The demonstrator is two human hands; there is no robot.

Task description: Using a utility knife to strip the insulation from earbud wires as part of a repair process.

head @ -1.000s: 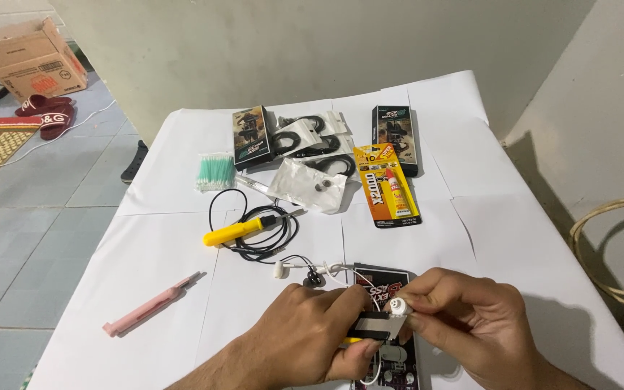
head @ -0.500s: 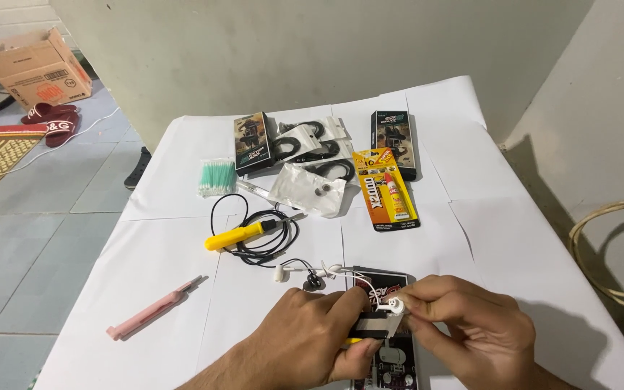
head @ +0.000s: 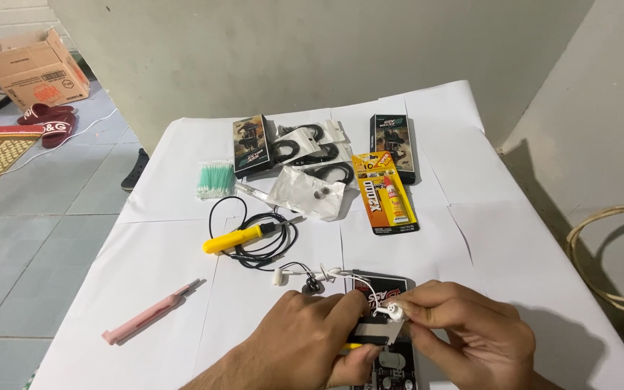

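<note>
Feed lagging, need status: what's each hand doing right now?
Left hand: closed on a small card.
Right hand: pinching a white earbud.

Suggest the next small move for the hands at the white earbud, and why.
Probably steady the white earbud against the black package: the right hand pinches it, the left hand presses the package beside it, and its thin wire trails loose.
</note>
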